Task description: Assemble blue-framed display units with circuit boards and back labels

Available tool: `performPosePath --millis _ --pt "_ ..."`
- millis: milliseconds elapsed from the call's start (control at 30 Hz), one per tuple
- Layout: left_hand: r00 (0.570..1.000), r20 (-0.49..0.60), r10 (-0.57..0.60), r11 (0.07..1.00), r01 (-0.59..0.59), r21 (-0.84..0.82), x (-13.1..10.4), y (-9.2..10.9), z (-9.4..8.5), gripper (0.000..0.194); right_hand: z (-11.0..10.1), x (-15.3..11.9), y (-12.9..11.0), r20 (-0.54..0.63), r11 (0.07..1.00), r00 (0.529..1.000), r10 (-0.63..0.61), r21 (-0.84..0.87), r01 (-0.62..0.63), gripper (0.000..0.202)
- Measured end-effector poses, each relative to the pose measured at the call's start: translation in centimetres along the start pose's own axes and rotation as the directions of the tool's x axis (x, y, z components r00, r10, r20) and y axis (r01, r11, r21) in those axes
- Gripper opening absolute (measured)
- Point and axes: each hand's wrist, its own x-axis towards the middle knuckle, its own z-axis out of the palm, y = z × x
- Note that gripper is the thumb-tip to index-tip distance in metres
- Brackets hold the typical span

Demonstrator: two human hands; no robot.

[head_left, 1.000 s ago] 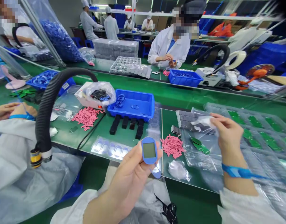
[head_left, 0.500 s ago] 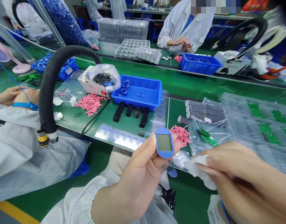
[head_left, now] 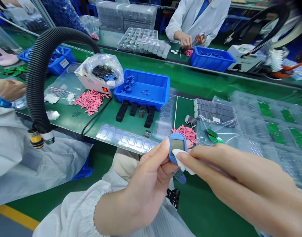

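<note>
Between the thumb and fingers of my left hand [head_left: 143, 184] is a small blue oval casing [head_left: 171, 153] with a grey display screen [head_left: 177, 144] facing me. My right hand [head_left: 222, 171] pinches a folded white cloth [head_left: 184, 161], which rests against the lower part of the screen. A clear oval piece with a blue edge [head_left: 180, 176] shows below my left fingers; I cannot tell whether I hold it. Just beyond the casing lies a heap of pink strips [head_left: 187, 133] on the green bench.
A blue bin [head_left: 153, 89] holds blue frames, with black stacks before it. A row of clear oval covers [head_left: 126, 138] lies near the edge. A black flexible hose [head_left: 35, 75] arches at left. Trays of green boards [head_left: 274, 131] stand at right. Co-workers sit left and opposite.
My right hand has moved left, bringing the white cloth onto the screen. My left hand still holds the casing. The view has shifted slightly, and the opposite co-worker's hands have moved apart.
</note>
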Motion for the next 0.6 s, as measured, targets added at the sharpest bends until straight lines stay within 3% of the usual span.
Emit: performPosePath --millis 133,467,600 --pt "1.000 -0.028 -0.001 1.000 0.001 0.018 0.0 -0.2 -0.3 0.026 -0.8 0.9 -0.1 0.076 0.995 0.992 -0.101 -0.009 0.102 0.036" --pt "1.000 0.029 -0.003 0.999 0.004 -0.034 0.1 -0.6 -0.4 0.025 -0.8 1.3 0.3 0.141 0.988 0.979 -0.150 -0.013 0.153 0.041" --pt "0.999 0.035 0.025 0.999 -0.024 -0.037 0.3 -0.6 -0.3 0.022 -0.5 0.9 0.8 0.102 0.981 0.988 -0.115 -0.147 0.129 0.037"
